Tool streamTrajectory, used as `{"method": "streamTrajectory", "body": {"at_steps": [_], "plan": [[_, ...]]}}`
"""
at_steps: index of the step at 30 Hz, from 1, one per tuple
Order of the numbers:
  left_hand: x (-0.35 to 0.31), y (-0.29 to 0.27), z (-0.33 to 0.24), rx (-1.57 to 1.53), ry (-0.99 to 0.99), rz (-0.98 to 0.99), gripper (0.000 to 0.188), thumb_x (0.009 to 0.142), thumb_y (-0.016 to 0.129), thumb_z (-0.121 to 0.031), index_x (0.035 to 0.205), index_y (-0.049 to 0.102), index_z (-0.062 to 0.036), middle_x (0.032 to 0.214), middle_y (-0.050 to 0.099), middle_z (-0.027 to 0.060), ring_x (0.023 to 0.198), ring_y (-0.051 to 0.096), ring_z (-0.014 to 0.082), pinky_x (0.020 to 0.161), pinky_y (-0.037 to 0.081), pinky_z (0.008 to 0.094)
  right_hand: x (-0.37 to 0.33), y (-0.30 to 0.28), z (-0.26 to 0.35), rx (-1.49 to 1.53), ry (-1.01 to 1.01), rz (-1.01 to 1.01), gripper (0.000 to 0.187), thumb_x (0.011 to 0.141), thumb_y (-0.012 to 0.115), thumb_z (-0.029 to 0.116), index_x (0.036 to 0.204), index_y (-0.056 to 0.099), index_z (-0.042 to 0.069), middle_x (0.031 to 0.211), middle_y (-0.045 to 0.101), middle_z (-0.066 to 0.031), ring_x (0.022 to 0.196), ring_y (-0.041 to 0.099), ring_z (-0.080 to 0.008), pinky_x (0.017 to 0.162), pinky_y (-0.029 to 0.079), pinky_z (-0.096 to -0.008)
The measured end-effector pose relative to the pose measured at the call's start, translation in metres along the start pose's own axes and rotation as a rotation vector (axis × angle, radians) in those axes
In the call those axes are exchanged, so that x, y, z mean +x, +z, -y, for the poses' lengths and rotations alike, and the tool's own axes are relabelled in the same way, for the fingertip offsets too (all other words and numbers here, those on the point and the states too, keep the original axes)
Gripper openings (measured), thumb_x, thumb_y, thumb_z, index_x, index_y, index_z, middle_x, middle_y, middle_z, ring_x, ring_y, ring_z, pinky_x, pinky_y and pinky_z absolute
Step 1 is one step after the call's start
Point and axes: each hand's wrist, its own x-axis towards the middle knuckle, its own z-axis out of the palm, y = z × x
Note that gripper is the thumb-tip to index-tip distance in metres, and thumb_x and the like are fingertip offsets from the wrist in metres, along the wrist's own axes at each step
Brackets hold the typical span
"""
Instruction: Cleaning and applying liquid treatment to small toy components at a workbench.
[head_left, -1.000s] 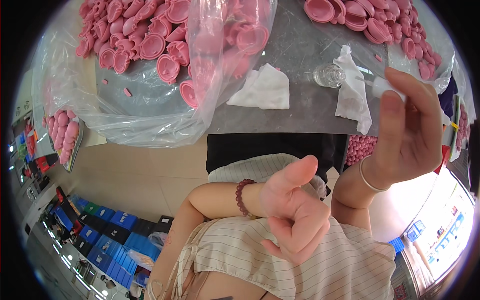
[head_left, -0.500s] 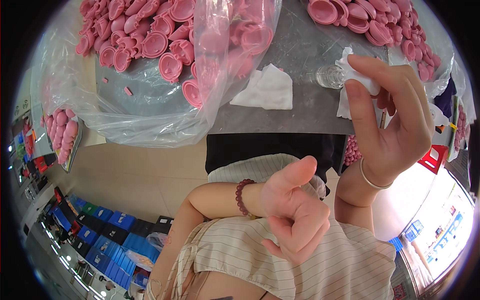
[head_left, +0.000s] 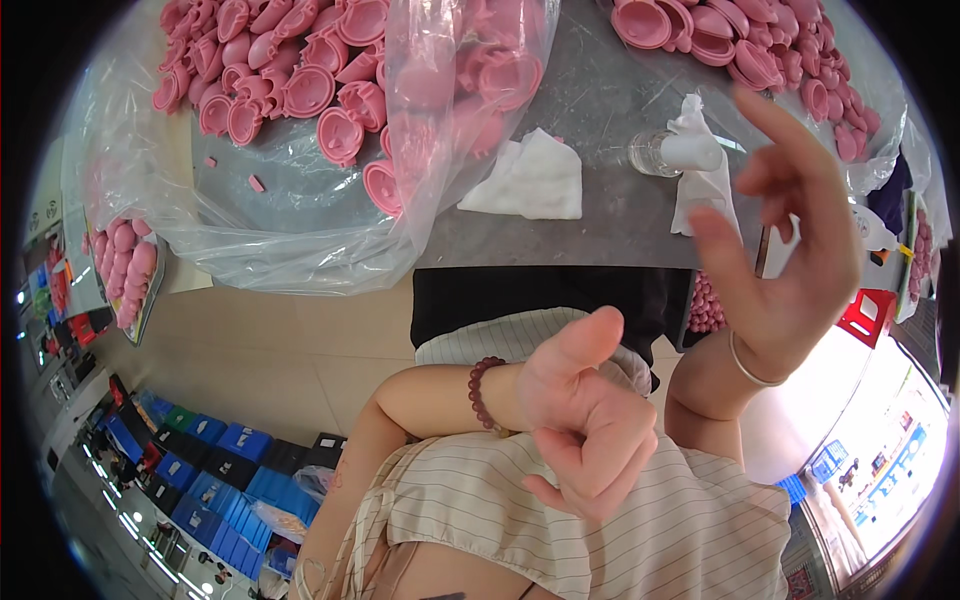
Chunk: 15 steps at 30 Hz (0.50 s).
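A small clear bottle with a white cap (head_left: 692, 153) is on the grey table, beside and partly over a strip of white tissue (head_left: 708, 203); it appears upright. Just right of it, above the table's front edge, hovers my right hand (head_left: 795, 225), fingers spread and holding nothing. My left hand (head_left: 592, 425) is in front of my body, away from the table. Its thumb stands apart and its fingers are loosely curled, with nothing visible in them. A folded white cloth (head_left: 532, 177) lies on the table left of the bottle.
A clear plastic bag (head_left: 290, 255) of pink rounded plastic shells (head_left: 310, 88) covers the table's left side. More pink shells (head_left: 755, 60) are piled at the far right. Stacked blue and black bins (head_left: 215, 470) stand at lower left. A red stool (head_left: 868, 317) is at right.
My right hand has let go of the bottle's white cap and moved slightly away, its fingers opening. The bottle stays on the table. My left hand has barely moved.
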Motion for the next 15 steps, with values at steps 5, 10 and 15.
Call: {"method": "streamTrajectory", "body": {"at_steps": [5, 10, 15], "plan": [[-0.004, 0.001, -0.004, 0.088, 0.045, -0.068, 0.074, 0.058, 0.016, -0.084, 0.04, 0.028, -0.0125, 0.043, 0.026, -0.0027, 0.031, 0.027, 0.0091, 0.027, 0.018, 0.0198, -0.014, -0.007, -0.011, -0.17, 0.135, 0.11, 0.024, 0.06, 0.066, 0.004, 0.083, 0.058, 0.001, 0.065, 0.046, 0.0002, 0.053, 0.035, -0.0061, 0.048, 0.026, -0.0178], [-0.001, 0.015, -0.027, 0.692, -0.153, -0.272, 0.075, 0.059, 0.034, -0.081, 0.049, 0.04, -0.0074, 0.051, 0.036, 0.0001, 0.04, 0.039, 0.0093, 0.035, 0.029, 0.0184, -0.039, -0.011, -0.013, 0.261, 0.198, -0.169, 0.014, 0.061, 0.064, 0.008, 0.062, 0.053, -0.001, 0.055, 0.047, -0.0039, 0.046, 0.04, -0.0115, 0.043, 0.027, -0.0227], [-0.009, 0.035, -0.02, 1.536, -0.093, -1.095, 0.062, 0.054, 0.077, -0.03, 0.097, 0.041, -0.0038, 0.078, 0.044, 0.0011, 0.051, 0.039, 0.0051, 0.045, 0.031, 0.0173, -0.051, -0.012, 0.0, 0.823, 0.089, -0.027, 0.016, 0.064, 0.062, 0.013, 0.06, 0.054, -0.001, 0.054, 0.052, -0.0064, 0.044, 0.045, -0.0146, 0.04, 0.031, -0.0247]]}}
